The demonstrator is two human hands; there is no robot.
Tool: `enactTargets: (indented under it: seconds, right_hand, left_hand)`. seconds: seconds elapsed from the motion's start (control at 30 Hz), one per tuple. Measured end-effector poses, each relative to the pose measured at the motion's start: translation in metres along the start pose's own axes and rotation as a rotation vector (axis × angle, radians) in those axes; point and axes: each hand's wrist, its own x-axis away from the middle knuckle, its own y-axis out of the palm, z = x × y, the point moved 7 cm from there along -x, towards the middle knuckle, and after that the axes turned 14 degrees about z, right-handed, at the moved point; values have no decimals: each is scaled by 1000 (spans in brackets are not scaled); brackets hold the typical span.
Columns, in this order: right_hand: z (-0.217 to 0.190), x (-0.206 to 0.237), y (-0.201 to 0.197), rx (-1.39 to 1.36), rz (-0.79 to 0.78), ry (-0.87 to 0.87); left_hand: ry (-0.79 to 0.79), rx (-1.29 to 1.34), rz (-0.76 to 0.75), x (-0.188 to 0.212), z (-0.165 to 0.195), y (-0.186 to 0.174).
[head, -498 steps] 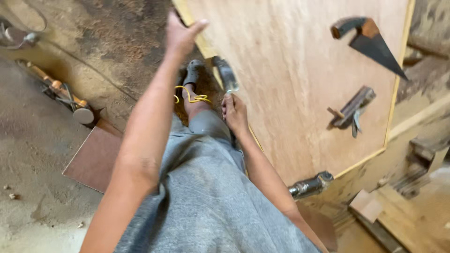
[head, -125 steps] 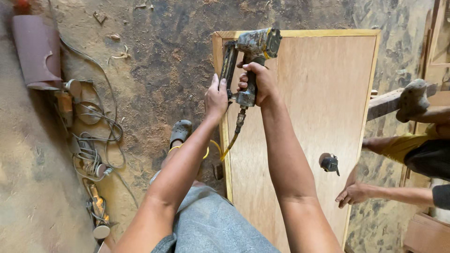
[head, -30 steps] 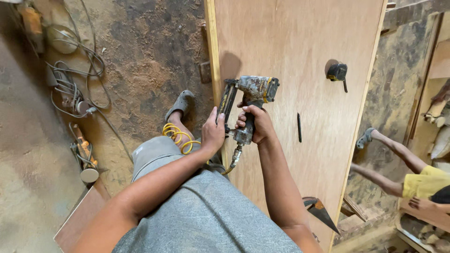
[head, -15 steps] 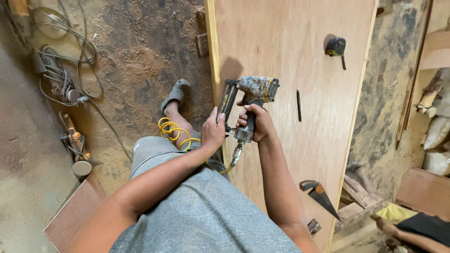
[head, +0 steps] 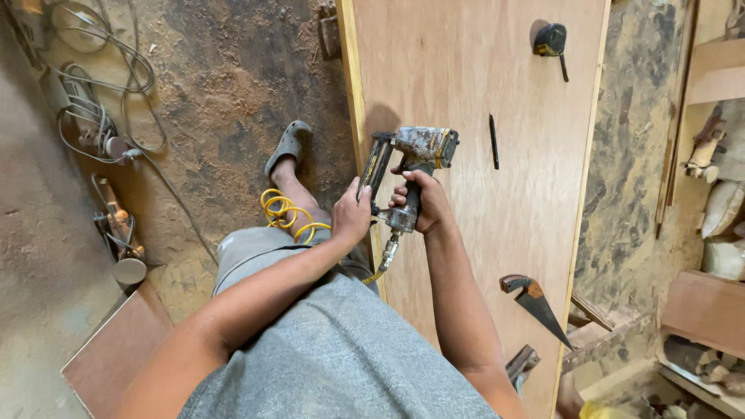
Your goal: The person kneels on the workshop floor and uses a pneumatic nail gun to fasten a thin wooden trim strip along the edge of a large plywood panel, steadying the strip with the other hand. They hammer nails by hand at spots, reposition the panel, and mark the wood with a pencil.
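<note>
Upright, nail gun [head: 415,167] nose seemingly down on plywood panel [head: 481,93], right hand [head: 419,203] grip closed round handle, left hand [head: 353,213] closed on magazine.

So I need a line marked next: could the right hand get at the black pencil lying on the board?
Probably yes, once freed. The pencil lies on bare plywood just beyond the right hand, nothing between, but that hand grips the nail gun.

I wear a grey short-sleeved shirt [head: 341,365], grey trousers [head: 256,252] and a grey rubber sandal [head: 289,146] (dusty); my arms are bare below the sleeves.
</note>
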Motion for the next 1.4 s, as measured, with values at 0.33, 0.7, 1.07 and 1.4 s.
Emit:
enactTargets:
  seconds: [0.33, 0.7, 1.07, 1.4]
  right_hand:
    - [-25, 21, 49, 34, 16, -42]
    - [-83, 3, 127, 115, 3, -85]
    - [-38, -37, 40, -74, 41, 37]
    - [-49, -76, 20, -476, 62, -40]
  left_hand:
    - [-50, 12, 8, -22, 20, -10]
    - [-33, 48, 72, -104, 71, -20]
    - [42, 57, -329, -103, 17, -13]
    - [885, -339, -460, -117, 172, -71]
